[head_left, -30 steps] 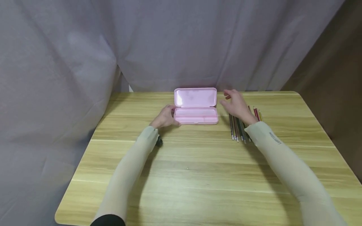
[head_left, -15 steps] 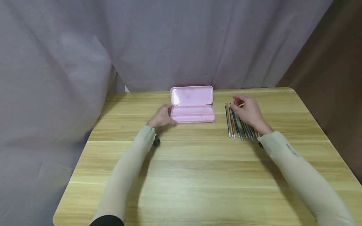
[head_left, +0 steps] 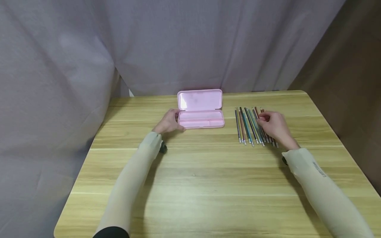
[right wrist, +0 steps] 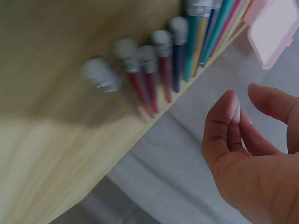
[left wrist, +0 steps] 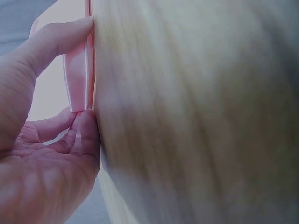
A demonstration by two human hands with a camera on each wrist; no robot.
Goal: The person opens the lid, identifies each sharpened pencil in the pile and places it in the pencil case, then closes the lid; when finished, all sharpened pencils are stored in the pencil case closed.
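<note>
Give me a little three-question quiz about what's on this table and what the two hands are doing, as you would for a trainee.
1. True or false: the lid of the pink pencil case stands open.
2. Which hand is at the row of coloured pencils? A) left hand B) right hand C) neither
3. Fill in: the left hand touches the ____ end of the case, as the person sees it.

Key
1. True: the lid is raised, the tray looks empty.
2. B: the right hand is over the pencils, fingers loosely bent, holding none.
3. Left: thumb and finger sit against that end on the wooden table.
</note>
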